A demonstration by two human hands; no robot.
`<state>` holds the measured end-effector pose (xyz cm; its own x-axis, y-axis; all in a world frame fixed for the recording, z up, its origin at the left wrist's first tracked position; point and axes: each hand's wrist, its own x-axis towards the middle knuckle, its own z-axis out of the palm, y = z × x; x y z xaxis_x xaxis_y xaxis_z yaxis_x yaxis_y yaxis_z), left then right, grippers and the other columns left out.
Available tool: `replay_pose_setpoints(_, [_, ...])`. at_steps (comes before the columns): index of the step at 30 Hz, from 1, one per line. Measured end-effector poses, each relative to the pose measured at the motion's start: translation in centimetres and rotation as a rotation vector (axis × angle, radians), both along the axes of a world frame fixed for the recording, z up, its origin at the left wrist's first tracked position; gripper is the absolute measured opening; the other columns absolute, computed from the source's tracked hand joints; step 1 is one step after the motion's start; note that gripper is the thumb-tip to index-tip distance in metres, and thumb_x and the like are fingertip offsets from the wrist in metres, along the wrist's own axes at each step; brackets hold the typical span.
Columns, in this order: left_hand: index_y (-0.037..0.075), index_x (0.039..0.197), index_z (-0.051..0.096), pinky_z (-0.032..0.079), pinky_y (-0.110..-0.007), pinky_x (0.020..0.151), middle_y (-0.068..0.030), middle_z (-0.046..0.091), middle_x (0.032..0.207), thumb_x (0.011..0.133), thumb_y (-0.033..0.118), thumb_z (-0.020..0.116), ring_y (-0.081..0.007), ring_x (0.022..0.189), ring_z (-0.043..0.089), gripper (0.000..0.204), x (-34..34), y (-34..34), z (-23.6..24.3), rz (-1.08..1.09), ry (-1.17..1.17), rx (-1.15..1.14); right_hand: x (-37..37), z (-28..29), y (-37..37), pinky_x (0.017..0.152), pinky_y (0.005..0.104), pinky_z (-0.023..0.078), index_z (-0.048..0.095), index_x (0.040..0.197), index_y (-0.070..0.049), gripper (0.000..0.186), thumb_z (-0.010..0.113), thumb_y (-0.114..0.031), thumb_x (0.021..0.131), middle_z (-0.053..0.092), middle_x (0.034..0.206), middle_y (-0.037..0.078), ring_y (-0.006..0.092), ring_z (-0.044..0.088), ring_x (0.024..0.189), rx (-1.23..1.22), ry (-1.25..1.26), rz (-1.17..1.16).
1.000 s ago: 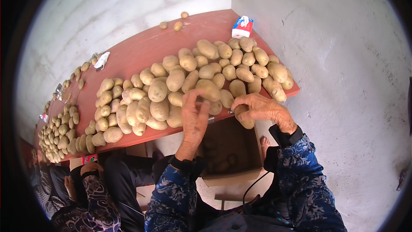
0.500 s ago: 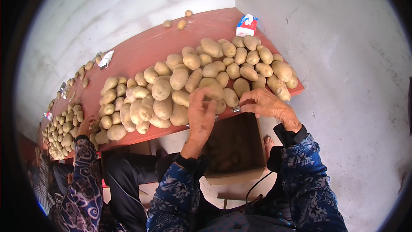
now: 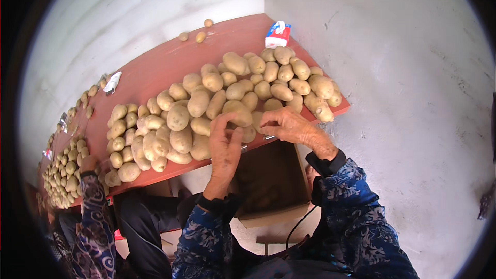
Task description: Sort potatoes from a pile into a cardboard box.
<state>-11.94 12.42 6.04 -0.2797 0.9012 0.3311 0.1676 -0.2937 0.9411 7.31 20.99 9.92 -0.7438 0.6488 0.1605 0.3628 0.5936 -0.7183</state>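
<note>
The left hand (image 3: 225, 147) holds thumb and fingertips apart; whether the right hand (image 3: 298, 128) grips anything, one cannot tell. Both meet the potatoes (image 3: 198, 103), heaped along the red table's (image 3: 155, 54) near edge, presumably for easy reach.

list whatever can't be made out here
Head view: exact contents of the cardboard box, lost in shadow.
Head view: whether left hand or right hand touches potatoes; fingers hide any contact.
Head view: fingers of the co-worker's hand, too small.
Head view: right sleeve's upper end, cut by lower edge.
</note>
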Motion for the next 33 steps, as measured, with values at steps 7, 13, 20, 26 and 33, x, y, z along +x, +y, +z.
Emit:
replay_pose_setpoints(7, [0.005,0.124,0.056,0.050,-0.025,0.067,-0.0061,0.055,0.109,0.086,0.000,0.059,-0.0109,0.078,0.059,0.038,0.2,-0.2,0.3,0.017,0.001,-0.025,0.3,-0.3,1.2,0.069,0.0415,0.053,0.068,0.092,-0.007,0.010,0.067,-0.014,0.084,0.068,0.082,0.014,0.0323,0.067,0.077,0.256,0.193,-0.356])
replay_pose_setpoints(13, [0.006,0.126,0.055,0.050,-0.023,0.064,-0.0048,0.060,0.094,0.086,0.001,0.059,-0.0095,0.078,0.060,0.040,0.2,-0.2,0.0,0.023,0.048,-0.018,0.4,-0.9,2.2,0.076,0.0431,0.053,0.067,0.097,-0.009,0.018,0.070,-0.016,0.081,0.066,0.098,0.013,0.0342,0.064,0.088,0.523,0.180,-0.493])
replay_pose_setpoints(20, [0.005,0.123,0.058,0.051,-0.027,0.071,-0.0096,0.051,0.126,0.087,-0.001,0.060,-0.0130,0.078,0.059,0.037,0.3,-0.6,0.3,0.047,0.017,-0.037,2.7,-0.7,6.1,0.105,0.0537,0.035,0.065,0.116,-0.010,0.037,0.072,-0.021,0.081,0.044,0.137,0.027,0.0444,0.045,0.124,0.752,0.013,-0.742])
replay_pose_setpoints(26, [0.005,0.122,0.058,0.050,-0.026,0.069,-0.0093,0.052,0.125,0.086,-0.001,0.059,-0.0125,0.077,0.059,0.036,0.6,-0.4,0.0,0.061,0.006,-0.021,2.6,-1.8,7.6,0.109,0.0572,0.030,0.064,0.123,-0.012,0.044,0.072,-0.024,0.082,0.041,0.143,0.028,0.0438,0.044,0.127,0.636,-0.068,-0.746])
replay_pose_setpoints(33, [0.005,0.121,0.059,0.050,-0.026,0.070,-0.0086,0.052,0.123,0.086,-0.001,0.059,-0.0120,0.076,0.059,0.036,0.8,-0.2,0.0,0.019,0.005,-0.032,3.2,-3.0,9.1,0.106,0.0499,0.041,0.061,0.125,-0.017,0.043,0.069,-0.013,0.083,0.043,0.140,0.032,0.0472,0.048,0.124,0.700,-0.012,-0.674])
